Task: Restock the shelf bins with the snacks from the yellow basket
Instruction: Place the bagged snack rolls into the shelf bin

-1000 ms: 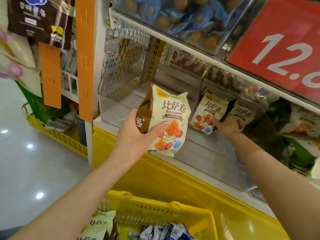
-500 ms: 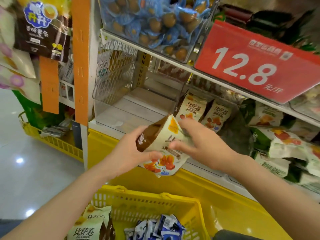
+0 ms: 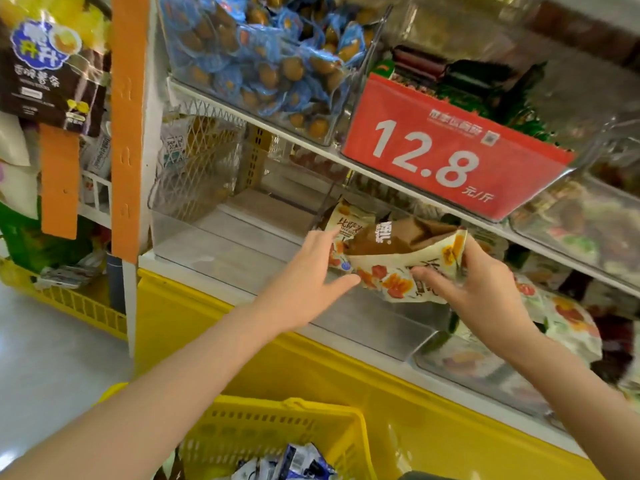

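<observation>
The right hand (image 3: 485, 292) has fingers and thumb clamped on the right end of the cream-and-brown snack bag (image 3: 398, 251), held tilted at the mouth of the clear shelf bin (image 3: 194, 237). The left hand (image 3: 308, 271), fingers straight and spread apart, sits at the bag's left end. Below the fingers are the yellow shelf base (image 3: 311, 368) and the yellow basket (image 3: 277, 407), above them a red price sign (image 3: 450, 150), and to their left the pale glossy floor (image 3: 52, 348).

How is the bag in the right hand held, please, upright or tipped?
Tipped: the bag lies sideways, its brown side up, with the right hand gripping one end.
</observation>
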`<state>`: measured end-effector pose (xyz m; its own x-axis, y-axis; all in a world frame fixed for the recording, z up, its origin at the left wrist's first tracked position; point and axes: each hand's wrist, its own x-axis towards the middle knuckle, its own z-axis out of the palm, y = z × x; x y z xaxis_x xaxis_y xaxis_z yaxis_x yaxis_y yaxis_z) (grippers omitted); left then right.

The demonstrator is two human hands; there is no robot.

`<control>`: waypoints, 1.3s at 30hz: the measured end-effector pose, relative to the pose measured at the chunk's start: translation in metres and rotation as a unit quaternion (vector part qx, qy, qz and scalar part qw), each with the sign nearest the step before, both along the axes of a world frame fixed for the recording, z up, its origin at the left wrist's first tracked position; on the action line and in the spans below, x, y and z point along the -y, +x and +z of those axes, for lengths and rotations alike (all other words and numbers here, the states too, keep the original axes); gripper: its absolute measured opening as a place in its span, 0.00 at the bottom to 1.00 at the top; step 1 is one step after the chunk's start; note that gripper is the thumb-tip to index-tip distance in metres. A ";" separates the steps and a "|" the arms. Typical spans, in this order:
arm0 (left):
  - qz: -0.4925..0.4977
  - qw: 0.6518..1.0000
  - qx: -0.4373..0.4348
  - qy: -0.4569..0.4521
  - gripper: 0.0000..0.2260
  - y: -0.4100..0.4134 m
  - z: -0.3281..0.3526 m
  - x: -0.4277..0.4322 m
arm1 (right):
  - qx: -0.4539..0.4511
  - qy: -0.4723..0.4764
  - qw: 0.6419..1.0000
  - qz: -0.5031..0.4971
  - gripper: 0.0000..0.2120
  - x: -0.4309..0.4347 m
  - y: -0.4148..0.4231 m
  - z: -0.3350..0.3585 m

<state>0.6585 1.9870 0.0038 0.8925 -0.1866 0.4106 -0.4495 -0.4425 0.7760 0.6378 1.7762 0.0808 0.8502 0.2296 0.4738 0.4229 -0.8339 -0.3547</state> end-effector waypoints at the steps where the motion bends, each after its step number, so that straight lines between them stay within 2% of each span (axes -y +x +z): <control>1: 0.014 0.998 -0.001 0.053 0.29 0.012 -0.001 0.005 | -0.003 -0.014 0.999 -0.030 0.21 0.007 0.009 0.001; 4: 0.038 0.968 0.030 0.246 0.22 0.037 -0.016 0.017 | -0.038 -0.157 0.977 -0.140 0.24 0.021 0.043 -0.008; 6: 0.037 0.956 0.034 0.289 0.19 0.045 -0.031 0.020 | -0.077 -0.247 0.948 -0.186 0.26 0.024 0.068 -0.019; 8: 0.055 0.945 0.068 0.315 0.24 0.047 -0.043 0.020 | -0.090 -0.289 0.932 -0.198 0.25 0.022 0.091 -0.029; 11: 0.051 0.943 0.127 0.302 0.28 0.047 -0.052 0.018 | -0.072 -0.323 0.925 -0.188 0.25 0.017 0.123 -0.045; 15: 0.022 0.948 0.194 0.253 0.20 0.043 -0.058 0.011 | -0.100 -0.325 0.920 -0.197 0.24 0.014 0.159 -0.058; 18: 0.026 0.946 0.218 0.237 0.17 0.042 -0.063 0.009 | -0.008 -0.386 0.899 -0.207 0.26 0.015 0.179 -0.063; 21: 0.017 0.952 0.215 0.219 0.16 0.044 -0.064 0.009 | -0.024 -0.333 0.918 -0.213 0.24 0.014 0.191 -0.064; 26: 0.003 0.954 0.210 0.214 0.16 0.046 -0.064 0.008 | -0.043 -0.255 0.945 -0.198 0.13 0.015 0.199 -0.059; 30: 0.002 0.955 0.204 0.217 0.16 0.045 -0.064 0.009 | -0.065 -0.225 0.953 -0.190 0.17 0.013 0.196 -0.066; 33: 0.005 0.955 0.205 0.215 0.15 0.043 -0.062 0.008 | -0.065 -0.232 0.953 -0.184 0.24 0.009 0.186 -0.070; 36: 0.014 0.950 0.199 0.241 0.15 0.042 -0.061 0.007 | -0.066 -0.171 0.966 -0.181 0.25 -0.002 0.161 -0.073; 39: 0.017 0.959 0.142 0.243 0.13 0.041 -0.057 0.010 | -0.079 -0.093 0.983 -0.137 0.25 -0.013 0.120 -0.078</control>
<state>0.6991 1.9775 -0.0534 0.7664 -0.3900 0.5104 -0.5911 -0.7393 0.3227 0.7580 1.7893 0.0028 0.9516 0.0521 0.3030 0.1257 -0.9654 -0.2286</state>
